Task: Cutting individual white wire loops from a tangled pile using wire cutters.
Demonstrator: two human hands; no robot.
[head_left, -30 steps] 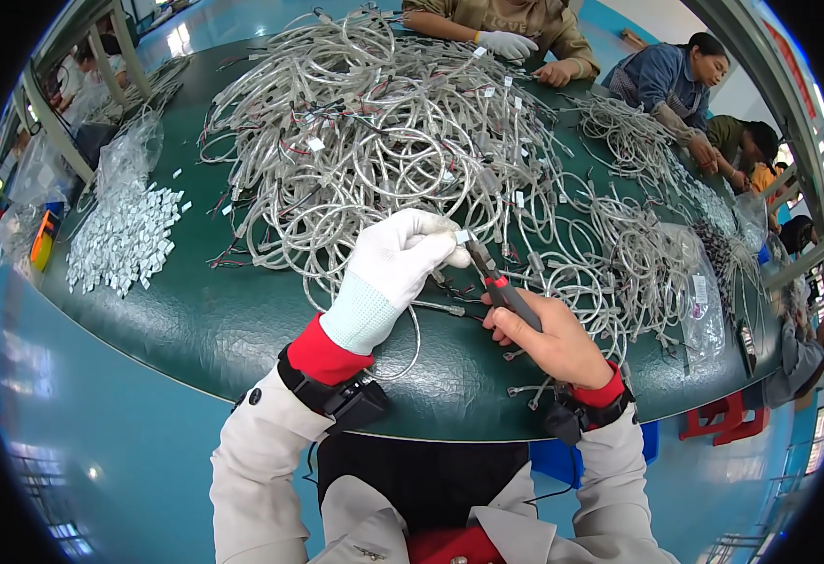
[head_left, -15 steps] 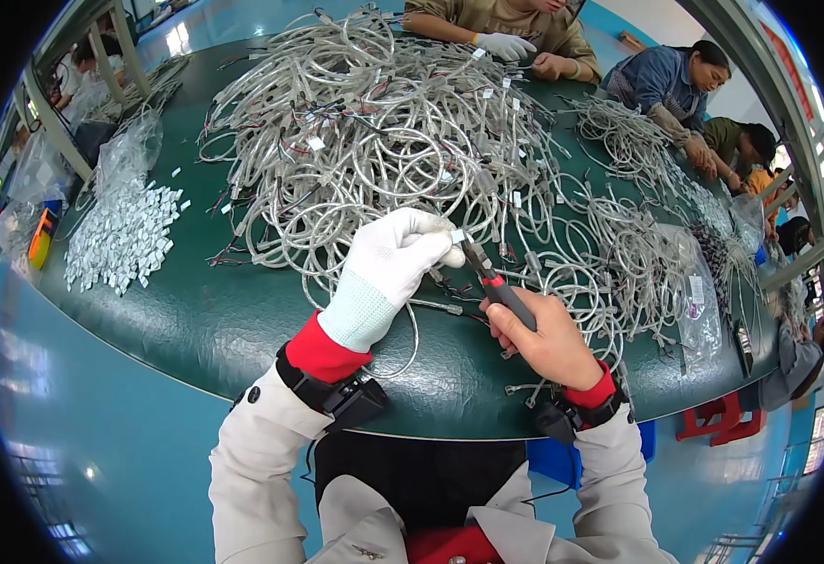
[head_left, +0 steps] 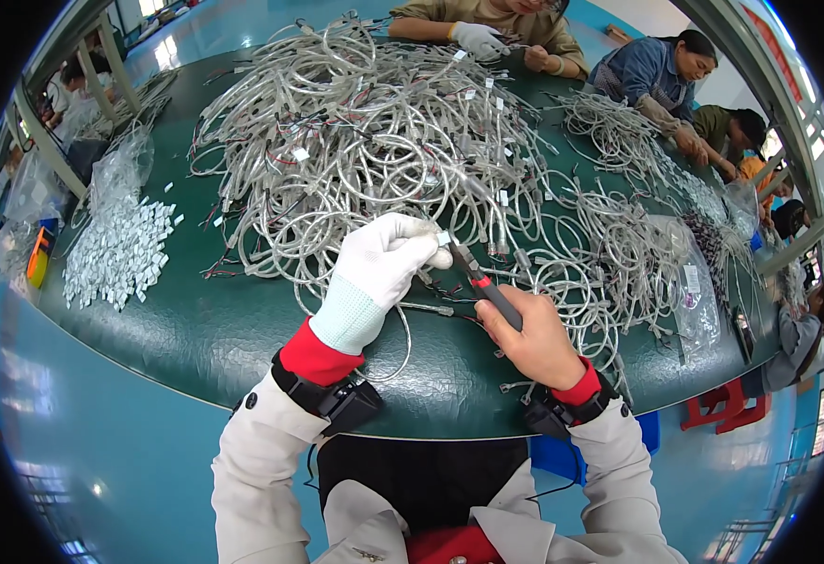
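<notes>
Left hand point(head_left: 381, 268): gloved in white, it was pinched closed, thumb against fingers, on a small white tag point(head_left: 445, 239); you could not have told from this view what else lay in its grip.
White tag: it stuck out of your left fingertips at two o'clock from that hand's middle.
Right hand point(head_left: 536, 340): bare, at four o'clock from your left, it was wrapped closed around the pliers point(head_left: 498, 305).
Pliers: their grey handles with red near the head slanted toward eleven o'clock, jaws just beside the tag; contact could not be told.
Connector cable point(head_left: 428, 307): it lay on the green desk point(head_left: 243, 352) at four o'clock from your left hand.
Large cable heap point(head_left: 355, 141): clear-jacketed coils with dark and red wire ends rose at twelve o'clock.
Tag pile point(head_left: 116, 254): loose white tags spread at nine o'clock from your left hand.
Smaller cable heap point(head_left: 623, 258): it lay at two o'clock from your right hand.
Clear plastic bag point(head_left: 698, 315): it rested at three o'clock from your right hand.
Co-worker's gloved hand point(head_left: 479, 39): it showed at twelve o'clock, beyond the large heap.
</notes>
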